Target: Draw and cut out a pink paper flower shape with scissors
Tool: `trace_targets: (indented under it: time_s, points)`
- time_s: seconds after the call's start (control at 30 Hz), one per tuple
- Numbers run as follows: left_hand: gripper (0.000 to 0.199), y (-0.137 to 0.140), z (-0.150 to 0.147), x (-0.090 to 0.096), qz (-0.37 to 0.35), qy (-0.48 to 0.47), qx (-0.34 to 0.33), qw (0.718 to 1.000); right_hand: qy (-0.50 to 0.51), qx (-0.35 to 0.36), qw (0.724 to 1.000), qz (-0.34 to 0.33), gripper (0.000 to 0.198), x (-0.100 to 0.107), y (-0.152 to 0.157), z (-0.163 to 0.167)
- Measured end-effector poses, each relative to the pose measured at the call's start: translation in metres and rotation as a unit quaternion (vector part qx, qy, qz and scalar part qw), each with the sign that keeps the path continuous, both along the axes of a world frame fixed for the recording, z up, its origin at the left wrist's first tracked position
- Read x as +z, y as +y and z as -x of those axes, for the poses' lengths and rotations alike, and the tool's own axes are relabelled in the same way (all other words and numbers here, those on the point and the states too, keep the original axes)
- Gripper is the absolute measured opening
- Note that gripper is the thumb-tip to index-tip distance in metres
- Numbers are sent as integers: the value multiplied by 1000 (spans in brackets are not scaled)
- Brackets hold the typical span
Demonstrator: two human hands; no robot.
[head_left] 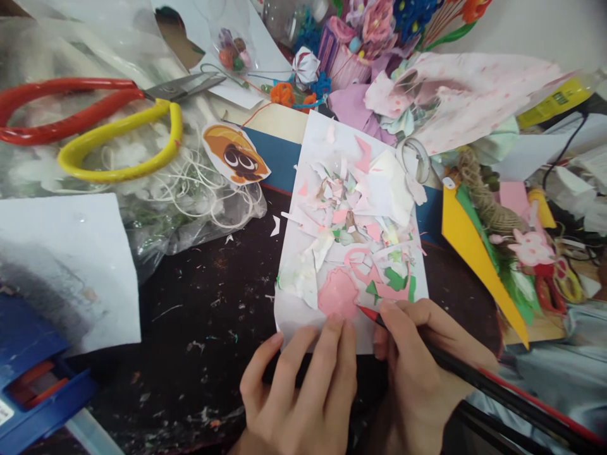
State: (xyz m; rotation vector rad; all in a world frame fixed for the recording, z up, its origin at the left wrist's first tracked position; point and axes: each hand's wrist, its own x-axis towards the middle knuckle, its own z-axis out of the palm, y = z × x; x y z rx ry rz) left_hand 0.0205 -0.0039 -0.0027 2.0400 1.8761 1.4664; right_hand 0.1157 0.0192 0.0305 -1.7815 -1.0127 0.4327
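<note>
A pink paper cutout (337, 293) with a scalloped edge lies on the near part of a white sheet (296, 319). My left hand (306, 379) is spread palm down, its fingertips resting on the cutout's lower edge and the sheet. My right hand (422, 360) is closed around a long, dark pencil (478, 382) with a red tip. That tip touches or nearly touches the cutout's right edge. Paper scraps (351, 208) in pink, green and white cover much of the sheet beyond my hands.
Red-and-yellow-handled scissors (121, 126) lie on a plastic bag (246, 208) at left. A blue glue gun (33, 373) is at lower left. Behind the sheet are a tape roll (413, 160) and paper flowers (374, 25). Twine (493, 196) and yellow card (467, 246) lie right.
</note>
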Motion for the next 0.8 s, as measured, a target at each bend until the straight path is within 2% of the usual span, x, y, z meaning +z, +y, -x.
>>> trace_targets:
  time_s: [0.4, 0.57, 0.7, 0.8]
  points:
    - [20, 1, 0, 1, -4, 1, 8, 1000, 14, -19, 1000, 9, 36, 4, 2, 3]
    - [21, 1, 1, 1, -2, 9, -3, 1000, 20, 12, 1000, 13, 31, 3, 2, 1]
    - [20, 1, 0, 2, 3, 1, 5, 1000, 21, -4, 1000, 7, 35, 1, 1, -1]
    - [19, 2, -1, 2, -3, -2, 7, 1000, 3, 17, 1000, 6, 32, 0, 1, -2]
